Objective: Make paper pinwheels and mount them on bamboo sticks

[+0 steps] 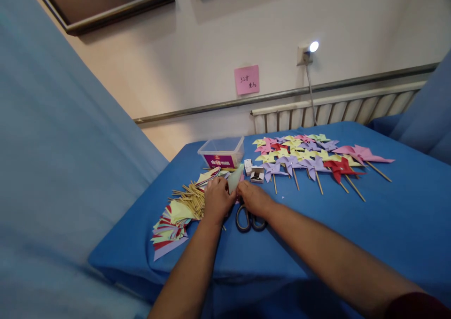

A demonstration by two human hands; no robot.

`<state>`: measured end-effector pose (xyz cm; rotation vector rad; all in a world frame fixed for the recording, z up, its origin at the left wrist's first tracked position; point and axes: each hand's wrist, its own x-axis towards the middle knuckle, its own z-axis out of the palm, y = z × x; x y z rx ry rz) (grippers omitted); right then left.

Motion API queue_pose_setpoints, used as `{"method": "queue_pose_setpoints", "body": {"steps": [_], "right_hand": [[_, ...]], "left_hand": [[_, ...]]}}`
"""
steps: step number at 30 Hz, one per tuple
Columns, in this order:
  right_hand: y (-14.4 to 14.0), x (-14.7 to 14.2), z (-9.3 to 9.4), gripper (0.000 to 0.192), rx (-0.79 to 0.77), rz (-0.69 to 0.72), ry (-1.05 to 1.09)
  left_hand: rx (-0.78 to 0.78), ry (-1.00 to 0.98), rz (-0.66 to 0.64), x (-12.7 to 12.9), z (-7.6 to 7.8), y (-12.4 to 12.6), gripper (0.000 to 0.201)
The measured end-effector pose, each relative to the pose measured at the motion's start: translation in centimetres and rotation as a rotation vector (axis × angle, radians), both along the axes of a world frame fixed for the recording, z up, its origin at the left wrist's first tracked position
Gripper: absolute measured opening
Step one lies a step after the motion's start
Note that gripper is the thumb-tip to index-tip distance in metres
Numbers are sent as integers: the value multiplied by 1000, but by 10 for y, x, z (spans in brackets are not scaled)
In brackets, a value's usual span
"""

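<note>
Here both hands, left [217, 198] and right [252, 198], pinch the pale paper [235, 179]; best to keep folds crisp, clear of the scissors [248, 219].

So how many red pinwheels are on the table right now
2. One red pinwheel lies near the right end of the spread, on a wooden stick, beside the big pink one. A second sits in the back rows, partly covered. More may be hidden under others.

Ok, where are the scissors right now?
In the head view, the scissors lie on the blue table near its front edge, handles toward the person, partly under the right hand and just right of the left hand.
</note>
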<state>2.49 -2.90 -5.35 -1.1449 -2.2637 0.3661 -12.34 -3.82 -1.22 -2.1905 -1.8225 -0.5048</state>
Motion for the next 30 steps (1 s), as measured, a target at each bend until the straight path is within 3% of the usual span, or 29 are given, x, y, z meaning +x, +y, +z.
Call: {"method": "queue_pose_setpoints", "body": {"steps": [5, 10, 14, 19, 26, 30], "right_hand": [[-7, 21, 4, 16, 52, 29, 47], [-21, 65, 10, 16, 215, 85, 358], [-28, 94, 12, 13, 308, 11, 492], [-27, 102, 14, 12, 332, -106, 611], [-12, 100, 1, 7, 190, -204, 687], [-1, 101, -10, 20, 42, -273, 805]], "left_hand": [[-4, 62, 54, 0, -3, -1, 17], [-28, 60, 91, 1, -3, -1, 20], [-48, 65, 86, 1, -2, -1, 23], [-55, 57, 72, 2, -1, -1, 25], [-90, 53, 9, 5, -5, -2, 22], [-62, 85, 0, 8, -6, -1, 20]]}}
